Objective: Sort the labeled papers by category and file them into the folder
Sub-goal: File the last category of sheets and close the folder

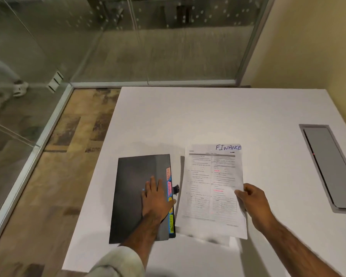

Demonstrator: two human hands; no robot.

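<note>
A dark grey folder (132,192) lies closed on the white table, with coloured index tabs (169,188) along its right edge in pink, blue, yellow and green. My left hand (155,198) rests flat on the folder's cover with straight fingers, its thumb by the tabs. Right of the folder, a printed sheet marked "FINANCE" (210,186) is lifted slightly. My right hand (252,200) pinches its right edge. More white sheets (224,239) lie under it.
The white table (228,116) has a grey recessed cable hatch (332,166) at the right. Its left edge drops to a wooden floor (72,146). Glass partitions stand behind and to the left, a yellow wall at the right.
</note>
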